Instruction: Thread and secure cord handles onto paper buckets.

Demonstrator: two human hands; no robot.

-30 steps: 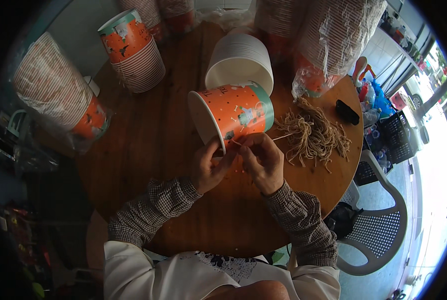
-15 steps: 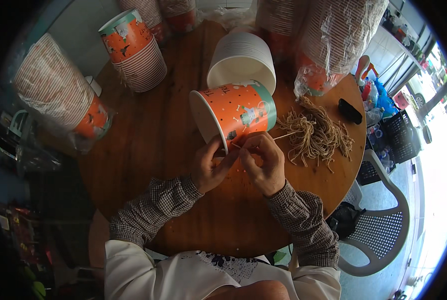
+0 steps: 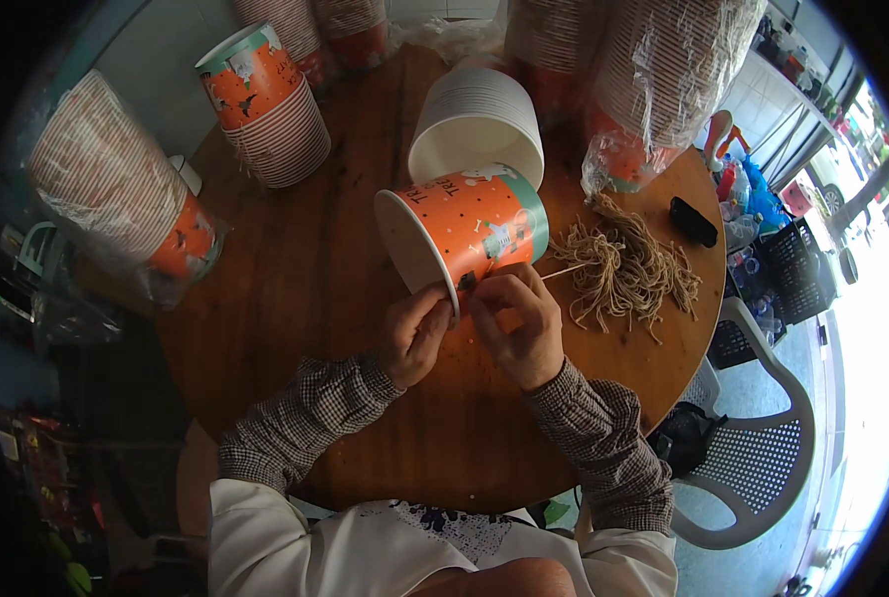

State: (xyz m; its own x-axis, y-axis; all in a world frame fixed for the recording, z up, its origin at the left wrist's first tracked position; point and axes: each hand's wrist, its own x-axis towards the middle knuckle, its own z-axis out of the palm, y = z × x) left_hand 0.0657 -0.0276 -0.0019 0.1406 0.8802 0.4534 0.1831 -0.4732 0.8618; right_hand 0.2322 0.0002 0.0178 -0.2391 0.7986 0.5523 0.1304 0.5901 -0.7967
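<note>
An orange paper bucket [image 3: 464, 227] with a green band and cartoon print lies tilted on its side, its open mouth facing left. My left hand [image 3: 413, 336] is closed on the lower edge of its rim, thumb and fingers pinching there. Against the bucket's side near the rim, my right hand [image 3: 524, 323] pinches a thin piece of beige string [image 3: 564, 270], which runs toward the string pile [image 3: 635, 271] on the right. My right fingertips partly hide the string and the spot where it meets the bucket.
Behind the bucket lies a nested stack of white-lined buckets [image 3: 479, 124]. More stacks stand around the wooden table [image 3: 395, 438]: a bare one [image 3: 275, 129] and plastic-wrapped ones [image 3: 116, 174], [image 3: 668, 85]. A black object [image 3: 693, 222] sits beside the string; a grey chair [image 3: 753, 458] stands right.
The bucket has turned slightly, its rim shifting a little left and down. My left fingers have closed in on the rim, and my right fingers have shifted slightly against the side.
</note>
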